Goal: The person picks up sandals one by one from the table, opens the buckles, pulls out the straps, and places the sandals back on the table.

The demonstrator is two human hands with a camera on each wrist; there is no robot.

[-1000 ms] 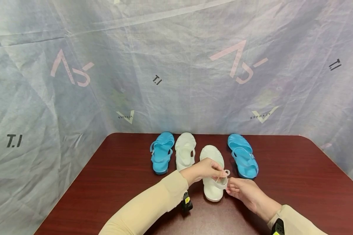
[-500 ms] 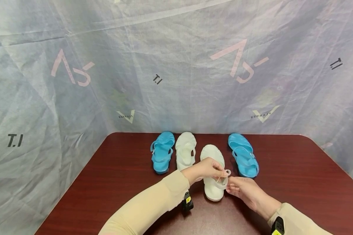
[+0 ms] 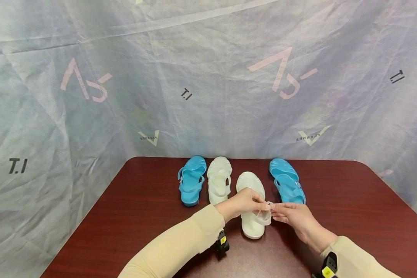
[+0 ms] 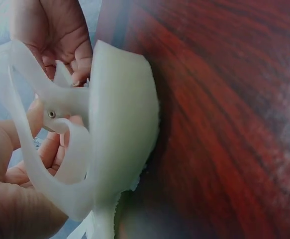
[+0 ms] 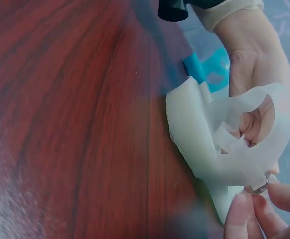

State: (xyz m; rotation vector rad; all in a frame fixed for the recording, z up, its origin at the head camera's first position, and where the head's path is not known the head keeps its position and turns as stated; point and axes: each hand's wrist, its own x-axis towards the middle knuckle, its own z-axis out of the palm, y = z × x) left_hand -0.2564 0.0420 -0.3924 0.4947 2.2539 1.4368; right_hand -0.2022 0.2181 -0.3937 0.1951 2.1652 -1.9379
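Observation:
A white jelly sandal stands sole down on the table, toe pointing away from me. Over its instep, my left hand pinches the strap between thumb and fingers. My right hand reaches in from the other side, its thumb and fingertips pinching the strap end at the small metal buckle. The fingertips of both hands nearly meet there. In the left wrist view the heel strap arches up in a loop. Fingers hide part of the fastening.
Another white sandal and a blue sandal stand to the left. A second blue sandal is at the right, partly behind my right hand. A grey printed cloth hangs behind the dark red table.
My right hand has moved up from the side of the sandal to the strap end beside my left fingertips and now pinches there. The left hand has barely moved.

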